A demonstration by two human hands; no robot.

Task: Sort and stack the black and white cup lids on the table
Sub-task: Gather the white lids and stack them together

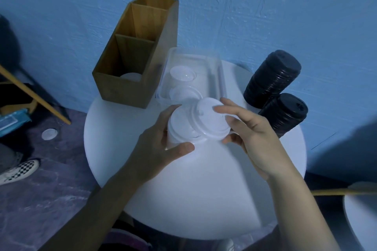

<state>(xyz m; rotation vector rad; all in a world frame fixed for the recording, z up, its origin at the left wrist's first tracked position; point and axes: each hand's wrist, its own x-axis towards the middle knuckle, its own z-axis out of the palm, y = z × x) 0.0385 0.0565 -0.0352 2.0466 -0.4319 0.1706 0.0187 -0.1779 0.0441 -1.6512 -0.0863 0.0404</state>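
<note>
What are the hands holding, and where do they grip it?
The left hand grips a stack of white lids round its side; the right hand pinches one white lid by its rim.

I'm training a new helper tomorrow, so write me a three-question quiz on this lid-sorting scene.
1. True or false: a loose white lid lies on the floor.
2. The left hand grips: A) a white lid stack, B) a paper cup, C) nothing.
3. Count the compartments in the wooden box.
Key: 1 true; 2 A; 3 three.
</note>
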